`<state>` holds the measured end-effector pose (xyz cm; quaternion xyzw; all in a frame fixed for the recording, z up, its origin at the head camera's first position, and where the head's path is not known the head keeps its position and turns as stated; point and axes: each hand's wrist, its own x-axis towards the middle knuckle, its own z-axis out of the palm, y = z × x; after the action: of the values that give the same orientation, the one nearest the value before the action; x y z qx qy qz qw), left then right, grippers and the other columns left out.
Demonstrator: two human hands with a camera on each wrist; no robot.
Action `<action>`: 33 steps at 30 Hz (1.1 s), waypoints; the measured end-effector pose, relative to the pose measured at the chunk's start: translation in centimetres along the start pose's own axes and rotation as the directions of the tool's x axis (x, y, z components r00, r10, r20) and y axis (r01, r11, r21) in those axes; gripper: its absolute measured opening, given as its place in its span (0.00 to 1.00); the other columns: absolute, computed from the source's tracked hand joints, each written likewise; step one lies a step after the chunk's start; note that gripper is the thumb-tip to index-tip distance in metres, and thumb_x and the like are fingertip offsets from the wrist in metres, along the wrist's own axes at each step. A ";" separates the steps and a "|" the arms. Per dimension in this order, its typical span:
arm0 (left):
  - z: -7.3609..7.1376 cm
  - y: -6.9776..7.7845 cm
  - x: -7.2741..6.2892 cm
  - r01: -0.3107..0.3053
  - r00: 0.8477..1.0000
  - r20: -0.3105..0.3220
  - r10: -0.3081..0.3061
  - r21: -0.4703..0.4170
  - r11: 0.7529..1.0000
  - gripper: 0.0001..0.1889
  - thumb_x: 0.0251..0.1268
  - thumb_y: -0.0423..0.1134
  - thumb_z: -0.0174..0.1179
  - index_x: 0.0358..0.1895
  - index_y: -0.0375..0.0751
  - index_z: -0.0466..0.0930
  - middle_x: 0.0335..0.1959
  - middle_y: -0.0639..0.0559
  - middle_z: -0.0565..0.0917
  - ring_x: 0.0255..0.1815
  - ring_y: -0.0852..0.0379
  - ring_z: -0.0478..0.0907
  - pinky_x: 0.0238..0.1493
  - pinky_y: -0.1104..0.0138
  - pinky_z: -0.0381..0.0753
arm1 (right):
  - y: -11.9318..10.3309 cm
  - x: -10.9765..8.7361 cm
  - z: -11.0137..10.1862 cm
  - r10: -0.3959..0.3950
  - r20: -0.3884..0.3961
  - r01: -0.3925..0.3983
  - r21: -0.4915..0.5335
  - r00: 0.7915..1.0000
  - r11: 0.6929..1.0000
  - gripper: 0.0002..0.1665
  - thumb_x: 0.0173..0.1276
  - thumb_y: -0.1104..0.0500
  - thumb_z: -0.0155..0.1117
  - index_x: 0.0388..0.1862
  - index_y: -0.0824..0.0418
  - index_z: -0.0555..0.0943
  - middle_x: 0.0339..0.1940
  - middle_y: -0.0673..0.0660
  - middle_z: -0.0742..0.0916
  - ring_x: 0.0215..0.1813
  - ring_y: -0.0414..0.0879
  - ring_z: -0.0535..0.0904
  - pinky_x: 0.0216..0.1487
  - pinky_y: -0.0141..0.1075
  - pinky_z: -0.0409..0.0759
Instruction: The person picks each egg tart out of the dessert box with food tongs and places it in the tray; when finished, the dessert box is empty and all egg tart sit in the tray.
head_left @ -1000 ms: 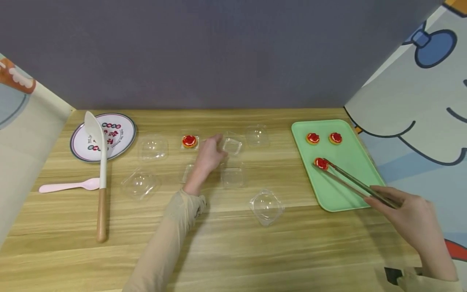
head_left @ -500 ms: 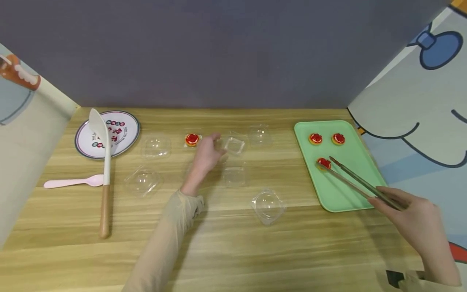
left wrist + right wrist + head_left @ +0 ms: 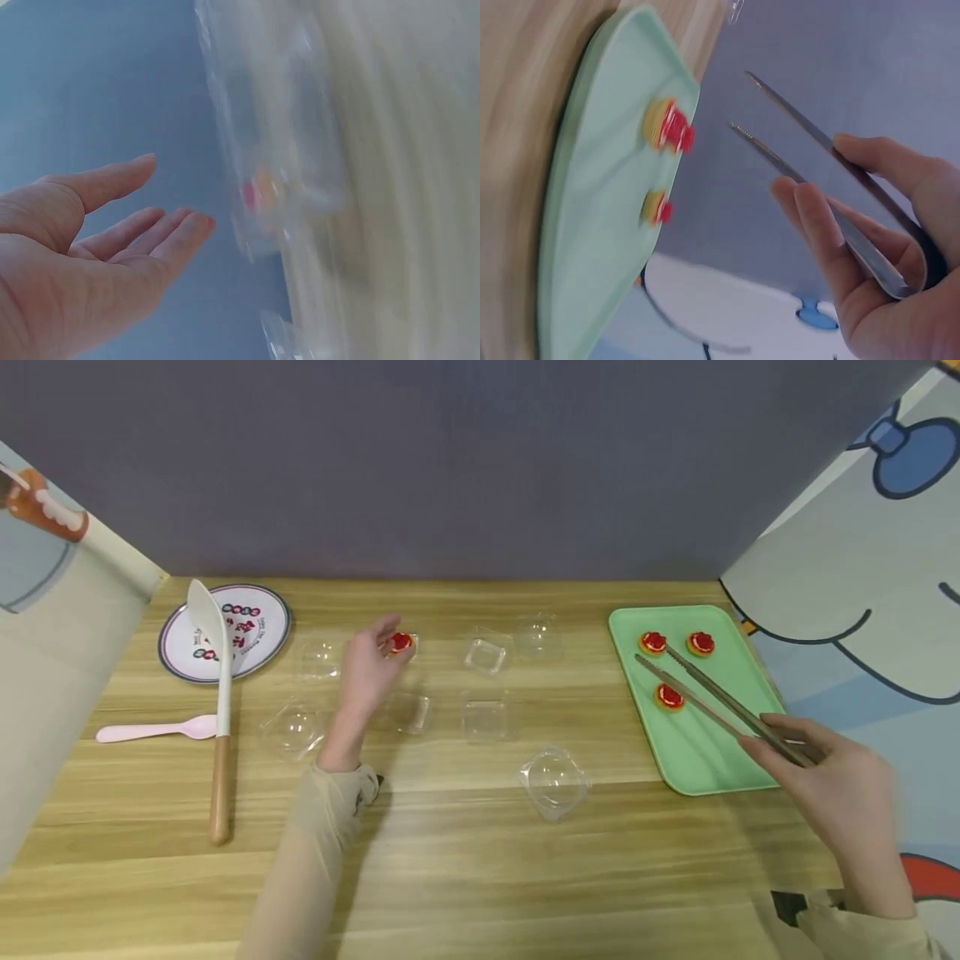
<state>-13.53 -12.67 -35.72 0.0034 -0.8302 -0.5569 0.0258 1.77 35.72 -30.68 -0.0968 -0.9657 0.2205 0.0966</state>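
Observation:
My left hand [image 3: 365, 670], fingers loosely extended and holding nothing, hovers beside a red-topped tart [image 3: 401, 643] in a clear plastic box and partly covers it. The left wrist view, blurred, shows the bare palm and fingers [image 3: 180, 244]. In my right hand [image 3: 843, 785] are metal tongs [image 3: 720, 692], tips apart with nothing between them. They hang over the green tray [image 3: 716, 760], close to the front tart [image 3: 670, 697] and the back left tart [image 3: 653, 642]. Another tart [image 3: 701, 644] lies at the back right. From the right wrist, the tongs [image 3: 802, 120] show raised off the tray.
Several clear plastic boxes and domed lids, such as a lid [image 3: 555, 781] and a small box [image 3: 484, 654], lie across the table's middle. At left, a long-handled spoon [image 3: 222, 710] rests across a patterned plate [image 3: 266, 652] and a pink spoon [image 3: 150, 731]. A grey wall [image 3: 450, 468] stands behind.
My left hand has moved left, away from the small plastic box, towards the boxed tart. The tongs have spread, left the front tart and shifted towards the back; that tart stays on the tray.

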 end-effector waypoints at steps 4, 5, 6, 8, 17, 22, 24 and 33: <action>-1.4 -1.1 0.1 0.022 0.999 -0.025 -0.022 -0.001 1.000 0.30 0.71 0.21 0.65 0.73 0.18 0.69 0.74 0.24 0.72 0.77 0.31 0.69 0.78 0.54 0.73 | -1.5 1.1 0.8 -0.009 0.044 0.005 0.085 0.999 0.996 0.30 0.66 0.44 0.81 0.59 0.61 0.89 0.37 0.47 0.93 0.36 0.08 0.70 0.26 0.19 0.76; -1.6 -1.3 0.1 0.022 0.999 -0.027 -0.021 0.009 1.000 0.30 0.71 0.21 0.64 0.74 0.18 0.68 0.74 0.25 0.72 0.77 0.31 0.69 0.79 0.54 0.72 | -1.9 1.4 1.0 -0.020 0.052 0.014 0.098 0.998 0.995 0.29 0.66 0.45 0.82 0.59 0.61 0.90 0.35 0.51 0.94 0.37 0.09 0.70 0.26 0.18 0.76; -1.8 -1.5 0.1 0.024 0.999 -0.025 -0.023 0.020 1.000 0.30 0.71 0.21 0.64 0.74 0.18 0.68 0.75 0.25 0.71 0.77 0.31 0.69 0.79 0.53 0.72 | -2.3 1.6 1.2 -0.035 0.061 0.028 0.111 0.998 0.993 0.28 0.66 0.45 0.82 0.59 0.60 0.90 0.36 0.56 0.94 0.38 0.09 0.70 0.28 0.17 0.76; -2.1 -1.9 0.1 0.028 1.000 -0.014 -0.027 0.040 0.999 0.31 0.71 0.21 0.64 0.75 0.19 0.67 0.76 0.26 0.70 0.78 0.32 0.68 0.80 0.53 0.71 | -3.2 2.1 1.7 -0.064 0.073 0.054 0.141 0.995 0.989 0.27 0.66 0.46 0.82 0.58 0.59 0.90 0.35 0.51 0.94 0.39 0.09 0.71 0.29 0.17 0.77; -2.6 -2.5 0.2 0.056 0.998 0.037 -0.059 0.080 0.995 0.33 0.72 0.23 0.64 0.77 0.21 0.64 0.79 0.28 0.66 0.79 0.31 0.65 0.81 0.52 0.69 | -8.3 4.0 4.5 -0.233 0.140 0.186 0.287 0.962 0.940 0.18 0.68 0.53 0.81 0.54 0.58 0.91 0.43 0.58 0.94 0.38 0.22 0.85 0.34 0.21 0.84; -2.5 -2.7 0.4 0.062 0.997 0.050 -0.066 0.080 0.995 0.33 0.71 0.22 0.64 0.77 0.20 0.64 0.79 0.27 0.66 0.79 0.30 0.65 0.80 0.51 0.69 | -11.6 5.3 6.4 -0.348 0.108 0.305 0.292 0.931 0.907 0.16 0.66 0.57 0.82 0.51 0.58 0.92 0.39 0.54 0.94 0.38 0.37 0.88 0.39 0.19 0.80; -2.5 -2.8 0.5 0.070 0.996 0.052 -0.074 0.078 0.994 0.33 0.71 0.22 0.64 0.77 0.20 0.64 0.78 0.26 0.66 0.79 0.30 0.65 0.80 0.50 0.69 | -12.8 5.9 7.3 -0.379 0.102 0.333 0.309 0.920 0.891 0.15 0.65 0.58 0.83 0.50 0.58 0.93 0.38 0.52 0.94 0.38 0.44 0.89 0.38 0.21 0.80; -2.4 -2.8 0.9 0.117 0.990 0.071 -0.123 0.082 0.990 0.35 0.73 0.23 0.64 0.79 0.24 0.62 0.79 0.27 0.65 0.79 0.31 0.65 0.79 0.49 0.71 | -17.3 8.1 10.9 -0.489 0.130 0.427 0.332 0.863 0.841 0.15 0.64 0.59 0.81 0.48 0.63 0.92 0.41 0.58 0.94 0.37 0.51 0.90 0.37 0.40 0.85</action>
<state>-14.37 -16.02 -37.34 0.0333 -0.8500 -0.5243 -0.0395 -10.98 17.87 -31.47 0.1767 -0.9219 0.3398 0.0579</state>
